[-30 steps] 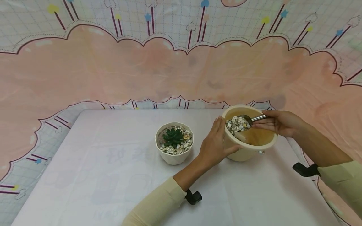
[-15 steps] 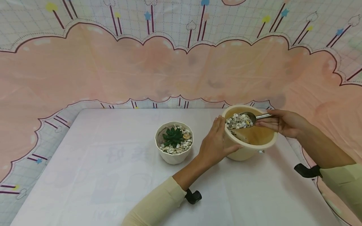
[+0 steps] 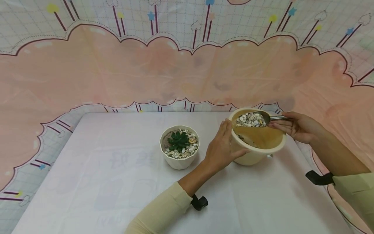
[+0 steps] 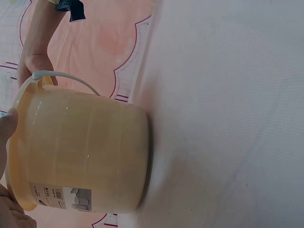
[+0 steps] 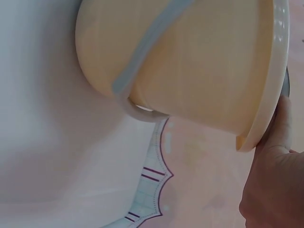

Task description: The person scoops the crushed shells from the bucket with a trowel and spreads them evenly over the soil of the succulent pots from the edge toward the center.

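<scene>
1. Right hand (image 3: 301, 128): fingers grip the handle of the shiny metal scoop (image 3: 266, 117). The loaded bowl sits over the bucket mouth, presumably so stray pale, shell-like chips (image 3: 250, 120) fall inside.
2. Left hand (image 3: 219, 151): fingers lie extended, uncurled, against the left side of the cream plastic bucket (image 3: 249, 159), likely steadying it.
3. Bucket: stands far right on the white counter (image 3: 117, 191).
4. White faceted pot (image 3: 179, 163) holding a green succulent (image 3: 178, 141): stands left of the bucket, apart from both hands.

I count one left hand (image 3: 219, 151) and one right hand (image 3: 302, 127) (both mine); one bucket (image 3: 253, 158); one scoop (image 3: 266, 117); one pot (image 3: 179, 163); one succulent (image 3: 179, 140).
</scene>
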A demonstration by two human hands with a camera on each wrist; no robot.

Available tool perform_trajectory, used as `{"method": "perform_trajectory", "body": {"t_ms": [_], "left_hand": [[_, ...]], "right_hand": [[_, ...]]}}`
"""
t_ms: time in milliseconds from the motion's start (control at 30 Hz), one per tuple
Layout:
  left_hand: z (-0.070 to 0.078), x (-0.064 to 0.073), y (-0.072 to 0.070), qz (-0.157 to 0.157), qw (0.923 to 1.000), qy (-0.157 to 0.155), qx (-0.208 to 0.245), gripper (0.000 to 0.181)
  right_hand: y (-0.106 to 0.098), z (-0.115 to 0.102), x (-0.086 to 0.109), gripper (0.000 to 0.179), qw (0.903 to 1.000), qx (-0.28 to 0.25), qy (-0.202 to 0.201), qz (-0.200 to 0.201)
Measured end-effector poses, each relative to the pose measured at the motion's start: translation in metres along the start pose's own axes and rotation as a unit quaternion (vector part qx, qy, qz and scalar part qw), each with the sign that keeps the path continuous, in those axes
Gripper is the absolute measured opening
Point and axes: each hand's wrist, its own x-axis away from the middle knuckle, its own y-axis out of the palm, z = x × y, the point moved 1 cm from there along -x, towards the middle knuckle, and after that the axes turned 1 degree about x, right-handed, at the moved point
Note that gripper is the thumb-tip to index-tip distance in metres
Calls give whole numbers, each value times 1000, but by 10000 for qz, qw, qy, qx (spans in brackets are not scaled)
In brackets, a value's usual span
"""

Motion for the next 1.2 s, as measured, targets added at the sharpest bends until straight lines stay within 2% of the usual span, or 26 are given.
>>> {"method": "perform_trajectory", "body": {"t_ms": [333, 533, 667, 833, 1200], "left_hand": [[-1, -1, 0, -3, 9999, -43, -103, 116], [0, -1, 0, -10, 10000, -53, -76, 116], [0, 0, -1, -23, 10000, -66, -69, 117], [1, 0, -2, -26, 10000, -66, -50, 117], [0, -1, 0, -10, 10000, -31, -30, 117]], "right_hand": [[-7, 1, 2, 37, 9980, -602, 42, -188], [-11, 2, 3, 40, 9937, -992, 130, -499], [-12, 2, 4, 45, 9913, -1094, 72, -728], [-12, 3, 5, 43, 9893, -1231, -27, -787], [-14, 9, 4, 56, 9815, -1525, 37, -1161]]}}
